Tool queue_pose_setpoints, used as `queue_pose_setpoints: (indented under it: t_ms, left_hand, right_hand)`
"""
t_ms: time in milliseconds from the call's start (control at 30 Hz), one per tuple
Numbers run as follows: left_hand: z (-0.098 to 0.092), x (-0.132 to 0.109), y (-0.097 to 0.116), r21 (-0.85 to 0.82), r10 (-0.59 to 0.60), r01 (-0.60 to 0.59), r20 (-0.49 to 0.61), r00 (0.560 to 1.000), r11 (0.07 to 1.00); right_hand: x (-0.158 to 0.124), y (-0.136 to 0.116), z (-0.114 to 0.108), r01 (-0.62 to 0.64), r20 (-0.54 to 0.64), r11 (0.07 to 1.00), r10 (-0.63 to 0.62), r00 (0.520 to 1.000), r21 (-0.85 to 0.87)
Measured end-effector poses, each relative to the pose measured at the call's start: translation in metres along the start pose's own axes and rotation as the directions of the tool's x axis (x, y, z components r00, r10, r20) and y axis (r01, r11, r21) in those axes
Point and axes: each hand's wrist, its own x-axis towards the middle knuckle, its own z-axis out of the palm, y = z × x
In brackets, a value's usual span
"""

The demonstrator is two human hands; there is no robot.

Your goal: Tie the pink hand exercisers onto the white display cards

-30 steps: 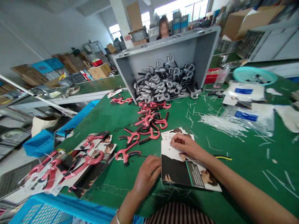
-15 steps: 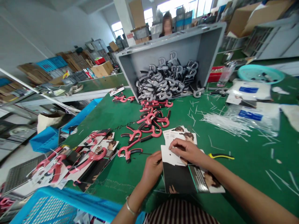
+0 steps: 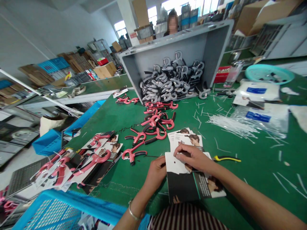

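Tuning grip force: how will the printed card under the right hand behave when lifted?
The printed card is probably fairly stiff: its edges look straight beside the left hand. Thin and flat, it's likely light and apt to slide rather than roll.

A grey crate [image 3: 216,48] stands tipped on its side at the far end of the green worktop [image 3: 120,180], pink grips [image 3: 153,121] strewn before it. To the right I see white ties [image 3: 231,126] scattered, clear bags [image 3: 275,119] beside them, and nearer, a yellow-and-black tool [image 3: 226,158]. Printed cards [image 3: 92,174] bearing more pink grips lie left.
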Motion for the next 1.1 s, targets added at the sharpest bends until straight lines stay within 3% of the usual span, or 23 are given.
queue_pose_setpoints:
  t_ms: [200,633,767,933,1000,1100]
  left_hand:
    - [-0.002,-0.006,0.001,0.011,0.034,-0.034,-0.012,0.999,0.999]
    - [0.000,-0.004,-0.001,-0.045,0.018,-0.016,0.048,0.999,0.999]
    - [-0.001,-0.009,0.003,-0.243,-0.129,0.133,0.032,0.991,0.961]
    - [-0.008,-0.018,0.015,-0.517,-0.329,0.309,0.055,0.943,0.798]
    - [-0.010,-0.022,0.019,-0.512,-0.359,0.332,0.050,0.932,0.792]
    - [-0.010,-0.023,0.019,-0.371,-0.363,0.340,0.010,0.932,0.864]
  right_hand:
    - [0.002,0.003,0.000,-0.035,-0.005,0.995,0.035,0.999,0.097]
    - [0.000,0.001,0.001,-0.013,0.015,0.999,0.012,1.000,0.035]
    - [-0.002,0.000,0.001,-0.021,0.053,0.999,0.024,0.998,-0.041]
    - [-0.012,-0.008,0.011,-0.001,0.072,0.976,0.017,0.997,-0.217]
    - [-0.014,-0.010,0.018,0.067,0.072,0.968,-0.051,0.996,-0.243]
    - [-0.015,-0.008,0.029,0.178,0.109,0.954,-0.156,0.982,-0.241]
